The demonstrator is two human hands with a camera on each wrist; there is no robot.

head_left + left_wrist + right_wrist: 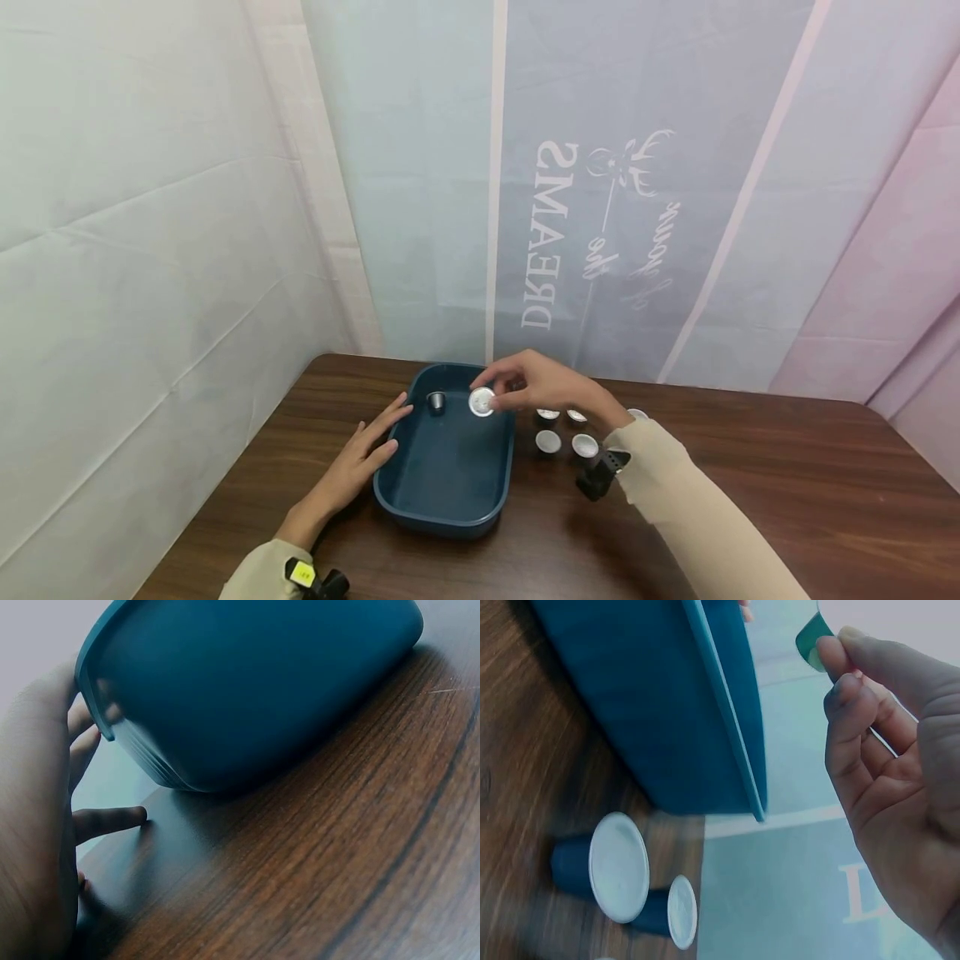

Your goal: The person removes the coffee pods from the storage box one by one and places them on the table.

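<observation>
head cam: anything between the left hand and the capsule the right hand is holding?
Yes. In the head view the blue bin's left wall and a dark capsule standing inside it lie between the left hand and the right hand's capsule.

Soft even light, faint shadows; wide-angle bending in head view, wrist views blurred close up.

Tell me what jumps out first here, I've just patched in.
The blue tray sits mid-table, one capsule already at its far end. The right hand pinches a foil-topped capsule over the tray's far right rim, while the left hand rests against its left side.
</observation>
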